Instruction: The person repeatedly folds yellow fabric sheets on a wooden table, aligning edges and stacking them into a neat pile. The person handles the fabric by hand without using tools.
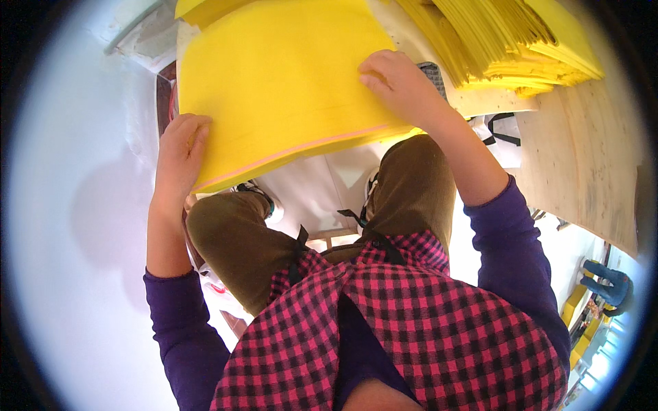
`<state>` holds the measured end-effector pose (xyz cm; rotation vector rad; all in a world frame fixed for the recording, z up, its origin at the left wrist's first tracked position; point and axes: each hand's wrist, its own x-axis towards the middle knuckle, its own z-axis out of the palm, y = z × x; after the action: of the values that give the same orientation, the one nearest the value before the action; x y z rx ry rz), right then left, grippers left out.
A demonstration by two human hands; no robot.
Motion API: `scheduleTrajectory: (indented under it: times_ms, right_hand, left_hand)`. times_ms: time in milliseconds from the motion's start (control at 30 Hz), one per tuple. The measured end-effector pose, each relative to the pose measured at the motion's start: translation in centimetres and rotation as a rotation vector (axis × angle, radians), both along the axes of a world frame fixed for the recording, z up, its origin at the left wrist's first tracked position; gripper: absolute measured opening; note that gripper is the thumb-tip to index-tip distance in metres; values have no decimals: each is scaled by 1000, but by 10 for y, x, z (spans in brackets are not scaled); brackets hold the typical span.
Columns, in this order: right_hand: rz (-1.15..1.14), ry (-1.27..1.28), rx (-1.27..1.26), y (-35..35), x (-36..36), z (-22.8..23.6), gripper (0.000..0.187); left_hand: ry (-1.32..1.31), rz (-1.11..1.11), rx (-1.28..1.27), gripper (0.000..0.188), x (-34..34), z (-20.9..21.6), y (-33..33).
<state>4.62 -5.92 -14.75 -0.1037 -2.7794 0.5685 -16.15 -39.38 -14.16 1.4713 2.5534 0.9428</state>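
Note:
A wide yellow sheet, which looks like soft fabric (288, 75), lies in front of me on top of a stack whose near edge has a thin pink line. My left hand (184, 147) is at the sheet's near left edge, its fingers bent round the side and the thumb close to them. Over the right side is my right hand (397, 85), with curled fingers and thumb pressed together on the yellow surface. How many layers either hand pinches is hidden.
Folded yellow fabric pieces (493, 41) are piled at the far right on a pale wooden tabletop (582, 151). A dark grey textured object (432, 75) sits beside my right wrist. A white wall (75, 185) runs close on my left. At the far right edge is another person (610, 288).

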Motion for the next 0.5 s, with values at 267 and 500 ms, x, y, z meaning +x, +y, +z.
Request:
scheduleTrajectory:
  times_ms: [267, 500]
  right_hand:
    - [-134, 49, 36, 19, -32, 2, 29]
    - [-7, 53, 54, -7, -2, -8, 31]
  left_hand:
    - [135, -3, 33, 17, -23, 3, 14]
    - [88, -5, -5, 17, -11, -4, 5]
